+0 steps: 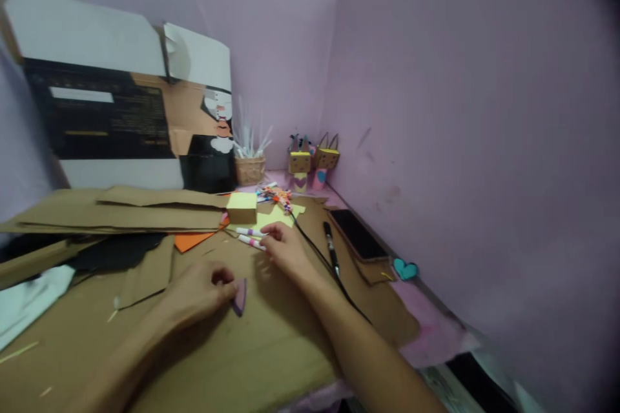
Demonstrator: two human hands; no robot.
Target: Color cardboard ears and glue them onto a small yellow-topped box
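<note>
My left hand (198, 293) rests on brown cardboard (242, 348) with its fingers curled round a small purple paper piece (239, 297). Farther back, my right hand (285, 246) reaches to two white markers with purple bands (250, 236), its fingers bent over their ends. Whether it grips one is unclear. A small yellow box (241, 207) and yellow paper (271, 216) lie just behind the markers.
A black pen (330, 244) and a black cable (320, 257) lie right of my right hand, beside a dark phone (357, 233). A teal heart (405, 268) lies near the pink wall. Little craft boxes (310, 160), a basket of sticks (250, 164) and a printed carton (121, 116) stand at the back.
</note>
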